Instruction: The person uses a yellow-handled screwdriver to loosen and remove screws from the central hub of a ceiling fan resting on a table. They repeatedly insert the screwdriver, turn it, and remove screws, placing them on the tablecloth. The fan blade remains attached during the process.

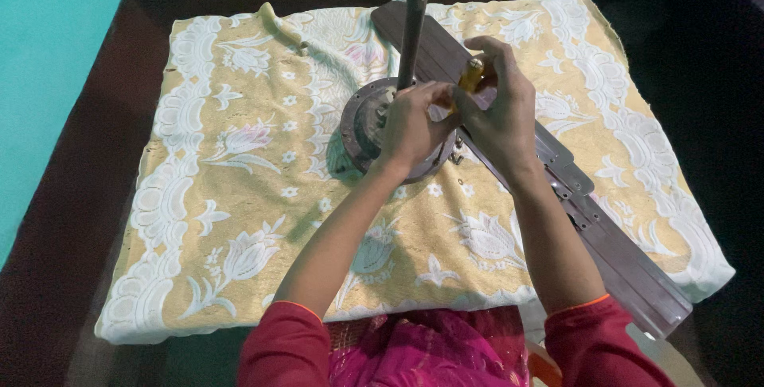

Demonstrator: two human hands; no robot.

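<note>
Teal walls surround a cloth-covered surface (pixel 239 220). Near its far edge, both hands, left hand (pixel 410 128) and right hand (pixel 501 116), close around a yellow-handled tool (pixel 471 76) at the fan motor (pixel 368 128); 1 blade (pixel 605 236) looks attached, more work seemingly left.

Both hands are meeting over a fan motor (pixel 368 128) that is lying on a folded cloth (pixel 239 220), yellow with white flowers. The left hand (pixel 414 126) is curling its fingers down onto the motor's top, just beside the grey rod (pixel 413 25) that is standing up from its middle. The right hand (pixel 501 116) is gripping a yellow-handled tool (pixel 471 76), its handle showing between thumb and forefinger, the tip hidden by the fingers. Brown fan blades (pixel 605 236) are lying slantwise across the cloth, running from the motor toward the near right corner. The cloth is resting on a dark surface (pixel 64 220), and a teal wall (pixel 48 37) is showing at the left.
</note>
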